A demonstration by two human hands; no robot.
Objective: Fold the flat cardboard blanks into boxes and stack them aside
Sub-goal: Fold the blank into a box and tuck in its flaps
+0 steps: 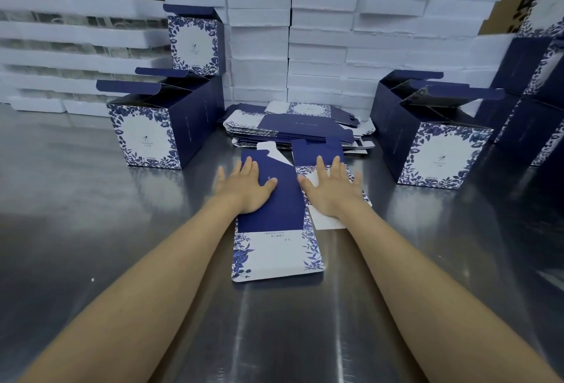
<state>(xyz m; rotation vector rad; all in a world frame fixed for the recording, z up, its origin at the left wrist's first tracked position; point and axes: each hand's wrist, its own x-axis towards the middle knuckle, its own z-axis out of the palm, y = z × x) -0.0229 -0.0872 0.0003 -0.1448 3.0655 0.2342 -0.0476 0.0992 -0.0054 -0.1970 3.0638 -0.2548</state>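
Both palms are down flat on a flat cardboard blank (pixel 276 248) lying mid-counter, just in front of the messy pile of blanks (pixel 293 129) at the back of the steel counter (pixel 91 230). The left hand (pixel 247 188) has its fingers straight and spread on the navy panel. The right hand (pixel 332 191) is the same, flat on the white floral panel beside it (hard to tell if that's the same blank or a second one tucked under). Neither hand is actually holding anything, just pressing.

Finished boxes (pixel 152 126) stand toward the left and right edges with their top flaps up, and white stacked trays (pixel 320 31) wall off the back.

Handling-wise this looks like thin printed card: light, stiff across each panel, floppy only at the creases, and probably slidey on that polished steel. Best bet is pinching the two long folded side edges and squeezing inward so it pops into a tube. Grabbing mid-panel would likely dent the print.
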